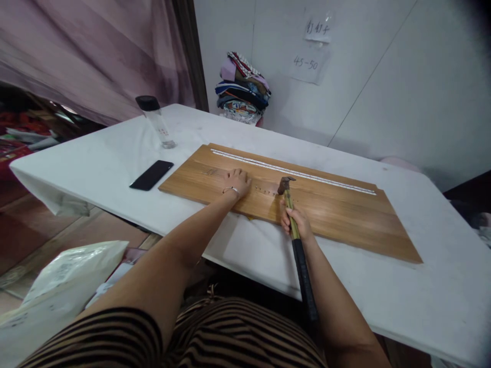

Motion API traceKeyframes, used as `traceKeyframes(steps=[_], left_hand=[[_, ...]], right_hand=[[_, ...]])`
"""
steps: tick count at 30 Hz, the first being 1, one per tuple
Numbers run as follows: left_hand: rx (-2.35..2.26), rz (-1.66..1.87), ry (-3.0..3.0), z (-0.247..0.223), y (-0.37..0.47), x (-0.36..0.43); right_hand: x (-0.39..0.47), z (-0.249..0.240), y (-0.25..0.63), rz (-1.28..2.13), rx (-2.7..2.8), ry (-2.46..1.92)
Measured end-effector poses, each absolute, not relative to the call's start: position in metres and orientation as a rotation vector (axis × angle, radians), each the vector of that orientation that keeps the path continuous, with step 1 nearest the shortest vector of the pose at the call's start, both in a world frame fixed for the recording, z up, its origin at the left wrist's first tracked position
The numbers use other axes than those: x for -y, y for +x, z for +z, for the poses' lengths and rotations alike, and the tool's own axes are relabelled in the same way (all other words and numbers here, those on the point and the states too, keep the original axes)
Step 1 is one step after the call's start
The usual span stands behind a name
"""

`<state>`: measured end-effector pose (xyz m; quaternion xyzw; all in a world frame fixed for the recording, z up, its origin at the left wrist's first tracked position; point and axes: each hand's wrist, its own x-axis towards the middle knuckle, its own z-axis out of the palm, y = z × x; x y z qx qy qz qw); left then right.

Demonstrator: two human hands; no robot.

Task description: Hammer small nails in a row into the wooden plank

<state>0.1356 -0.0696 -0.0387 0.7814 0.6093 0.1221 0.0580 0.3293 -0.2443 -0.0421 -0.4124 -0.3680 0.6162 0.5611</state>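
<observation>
A long wooden board (337, 209) lies on the white-covered table. My left hand (238, 183) rests on its left part with the fingers spread, just right of some loose nails (211, 171). Wrapped round the handle of a hammer (293, 225) is my right hand (294, 221), near the board's front edge. The hammer's rusty head is over the board, and its black grip points back toward me. Between my hands a short row of small nails (264, 191) shows on the wood. White measuring strips (291, 171) run along the board's far side.
A black phone (152, 175) and a clear bottle with a dark lid (158, 121) are on the table (115, 148) at the left. Folded cloths (243, 89) are stacked by the wall. A plastic bag (65, 286) is at the lower left, beside the table.
</observation>
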Motion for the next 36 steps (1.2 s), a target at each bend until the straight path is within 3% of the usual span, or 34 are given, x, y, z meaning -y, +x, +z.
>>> traceKeyframes(steps=[36], left_hand=[[-1.832, 0.371, 2.384, -0.0390, 0.1356, 0.0692]], right_hand=[[0.2442, -0.0452, 0.3320, 1.424, 0.918, -0.952]])
